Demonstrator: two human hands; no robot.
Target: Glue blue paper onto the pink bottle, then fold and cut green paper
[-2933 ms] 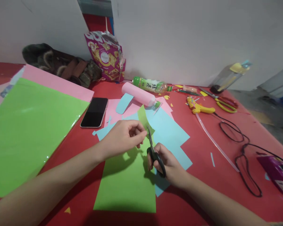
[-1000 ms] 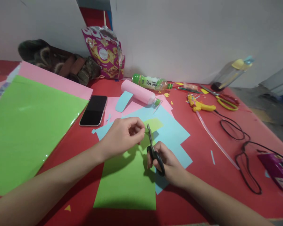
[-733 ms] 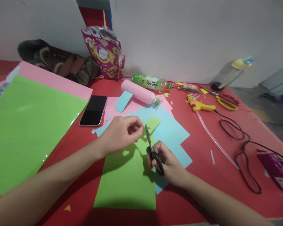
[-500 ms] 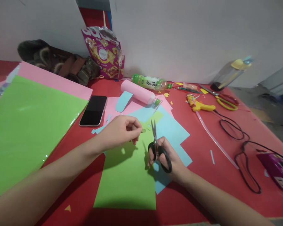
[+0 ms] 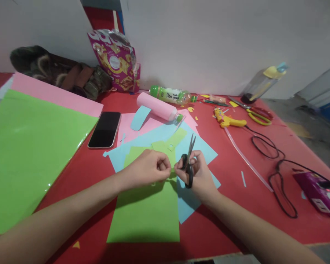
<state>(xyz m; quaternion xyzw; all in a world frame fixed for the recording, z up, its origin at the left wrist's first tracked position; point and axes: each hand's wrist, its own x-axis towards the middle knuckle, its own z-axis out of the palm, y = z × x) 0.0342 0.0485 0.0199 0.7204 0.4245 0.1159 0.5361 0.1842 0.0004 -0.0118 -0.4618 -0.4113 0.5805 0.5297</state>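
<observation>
My left hand point(image 5: 150, 168) is closed in a pinch over the green paper sheet point(image 5: 144, 220). A small piece of green paper seems to be between its fingertips, mostly hidden. My right hand point(image 5: 202, 179) holds black-handled scissors point(image 5: 190, 152), blades pointing up and slightly apart. Its thumb and fingertip reach to the left fingertips, almost touching. Beyond the hands, a cut green paper strip point(image 5: 178, 136) with a small hole lies on light blue paper point(image 5: 199, 141).
A phone point(image 5: 105, 130), a pink-wrapped bottle point(image 5: 158, 107) and a green tea bottle point(image 5: 172, 95) lie behind. To the right are a yellow glue gun point(image 5: 229, 120), larger scissors point(image 5: 260, 116) and a purple power strip point(image 5: 317, 192). A snack bag point(image 5: 115, 62) stands against the wall.
The green strip has come off and now lies on the blue paper. The scissors have moved away from the cut and turned upward; my right fingertips have come to my left ones.
</observation>
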